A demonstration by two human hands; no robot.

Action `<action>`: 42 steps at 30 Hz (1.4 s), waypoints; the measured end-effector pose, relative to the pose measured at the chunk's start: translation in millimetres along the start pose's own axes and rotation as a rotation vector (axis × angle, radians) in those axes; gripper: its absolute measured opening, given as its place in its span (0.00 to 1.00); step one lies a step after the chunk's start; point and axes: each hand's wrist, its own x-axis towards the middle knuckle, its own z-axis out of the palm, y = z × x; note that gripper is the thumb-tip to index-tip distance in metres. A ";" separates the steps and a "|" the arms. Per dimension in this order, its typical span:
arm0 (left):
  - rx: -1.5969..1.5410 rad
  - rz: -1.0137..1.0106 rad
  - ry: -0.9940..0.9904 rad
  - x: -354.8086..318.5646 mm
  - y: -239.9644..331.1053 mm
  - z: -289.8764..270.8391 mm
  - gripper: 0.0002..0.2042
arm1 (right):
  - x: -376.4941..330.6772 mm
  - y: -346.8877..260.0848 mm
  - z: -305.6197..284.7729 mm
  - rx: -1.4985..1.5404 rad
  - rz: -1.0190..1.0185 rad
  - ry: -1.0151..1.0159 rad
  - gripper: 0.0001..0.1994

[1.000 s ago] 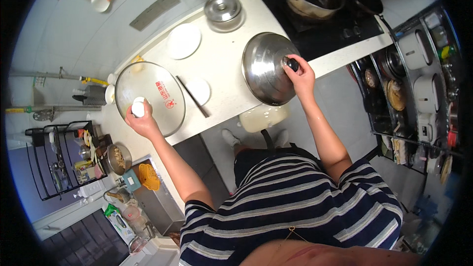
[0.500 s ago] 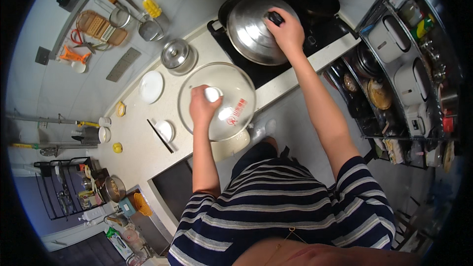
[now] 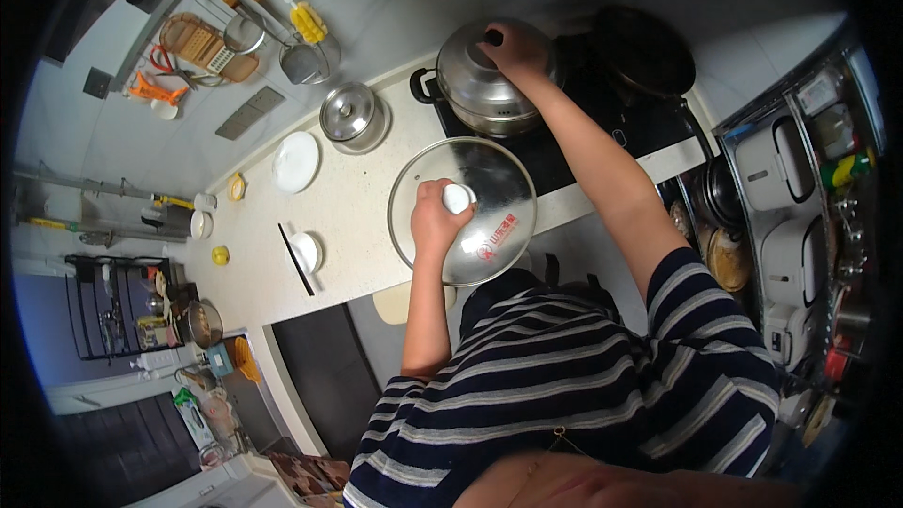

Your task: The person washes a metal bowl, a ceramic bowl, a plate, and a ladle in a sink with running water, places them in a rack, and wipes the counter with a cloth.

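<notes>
1. glass lid (image 3: 489, 216): large, round and metal-rimmed, with a white knob at its centre; it is being held by that knob over the front edge of the counter (image 3: 357, 216), and it cannot be told whether its rim is touching the counter.
2. left hand (image 3: 435, 218): its fingers are being clenched around the white knob, so that the lid's pane is spreading out on every side of the knuckles.
3. steel lid (image 3: 480, 71): domed and shiny, with a dark knob on top; it is being shown seated on a black-handled pot (image 3: 489, 111), which is standing on the dark cooktop (image 3: 583, 132).
4. right hand (image 3: 513, 45): its fingers are being curled down over the dark knob, which is being grasped at the fingertips; the dome is lying directly beneath the palm.
5. dark pan (image 3: 644, 52): being shown on the cooktop just beyond and to the right of the right fingers, apart from them.
6. small lidded steel pot (image 3: 353, 118): being shown on the counter, to the left of the right fingers and beyond the left fingers.
7. white plate (image 3: 296, 162): being shown well to the left of both sets of fingers.
8. small white dish (image 3: 306, 252): being shown to the left of the left fingers, with a dark stick-like utensil (image 3: 294, 259) lying beside it.
</notes>
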 end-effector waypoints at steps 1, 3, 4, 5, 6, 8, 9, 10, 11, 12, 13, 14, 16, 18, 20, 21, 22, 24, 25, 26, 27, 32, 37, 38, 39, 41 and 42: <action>0.016 -0.015 0.004 -1.9 2.0 0.6 0.24 | 2.8 5.8 2.2 -0.009 -0.033 0.020 0.20; 0.048 -0.044 0.010 -9.1 7.3 2.5 0.25 | 6.0 15.9 3.8 -0.027 -0.098 0.061 0.20; 0.046 -0.043 0.035 -10.1 10.9 5.3 0.25 | 9.6 18.5 3.2 -0.008 -0.098 0.050 0.20; 0.044 -0.041 0.060 -10.2 15.2 8.7 0.25 | 14.3 19.7 2.8 0.011 -0.098 0.040 0.20; 0.045 -0.051 0.081 -14.5 19.9 12.5 0.25 | 12.8 19.3 4.3 0.031 -0.096 0.018 0.20; 0.057 -0.110 0.079 -23.3 32.6 22.8 0.25 | 12.8 20.2 2.0 0.057 -0.129 -0.017 0.21; 0.065 -0.143 0.075 -28.1 40.2 27.6 0.25 | 13.2 19.6 0.0 0.073 -0.145 -0.031 0.21; 0.073 -0.176 0.072 -33.1 48.0 32.4 0.24 | 12.3 18.9 -1.6 0.083 -0.154 -0.055 0.21; 0.081 -0.180 0.088 -38.2 55.7 37.2 0.25 | 10.8 18.1 -3.0 0.093 -0.162 -0.079 0.22; 0.089 -0.182 0.107 -42.6 63.6 42.3 0.25 | 10.4 17.3 -4.8 0.102 -0.173 -0.101 0.22; 0.097 -0.185 0.125 -47.2 71.4 47.5 0.25 | 8.4 16.5 -5.8 0.045 -0.162 -0.086 0.22; 0.086 -0.205 0.132 -52.1 79.6 53.8 0.25 | 7.0 16.0 -7.2 0.058 -0.163 -0.134 0.23; 0.060 -0.239 0.138 -59.7 101.9 69.1 0.25 | 6.7 20.5 -11.3 0.078 -0.156 -0.224 0.25; 0.030 -0.259 0.127 -57.2 127.0 88.8 0.26 | 18.2 33.6 -22.2 0.064 -0.254 -0.249 0.31; -0.006 -0.204 0.116 -47.1 157.4 120.0 0.26 | 38.0 61.4 -43.6 0.040 -0.388 -0.102 0.33; 0.041 -0.263 0.129 -66.7 148.0 114.6 0.26 | 6.8 30.6 -47.4 0.031 -0.336 -0.312 0.40; 0.044 -0.251 0.118 -67.2 157.2 124.1 0.26 | -0.8 36.6 -56.8 0.027 -0.364 -0.252 0.41; 0.027 -0.190 0.079 -55.2 180.8 150.9 0.26 | 3.4 66.7 -86.0 -0.015 -0.402 -0.102 0.42; 0.013 -0.163 0.064 -49.3 191.8 163.6 0.26 | -0.9 90.2 -99.0 0.068 -0.453 -0.042 0.44; -0.003 -0.132 0.046 -42.0 203.5 177.5 0.26 | -6.8 116.6 -114.2 0.026 -0.456 0.040 0.42; 0.011 -0.144 0.048 -46.4 204.6 179.0 0.26 | -21.9 123.3 -130.8 0.137 -0.362 -0.195 0.38; -0.038 0.035 0.083 -4.9 258.1 200.9 0.25 | -56.5 231.8 -237.1 0.543 -0.052 -0.324 0.19; -0.094 0.263 0.122 92.2 331.3 243.6 0.25 | -79.6 379.3 -291.7 0.401 0.106 0.139 0.20; -0.082 0.308 0.134 114.9 342.7 253.6 0.24 | -86.7 401.6 -290.9 0.383 0.154 0.164 0.21; -0.061 0.336 0.147 136.2 347.6 261.6 0.24 | -94.9 411.6 -286.2 0.338 0.220 0.104 0.24; -0.050 0.289 0.051 178.7 361.2 283.2 0.27 | -110.1 435.2 -267.8 0.437 0.377 -0.030 0.31; -0.033 0.272 -0.001 200.6 368.2 296.7 0.29 | -115.5 441.9 -264.2 0.395 0.446 -0.098 0.34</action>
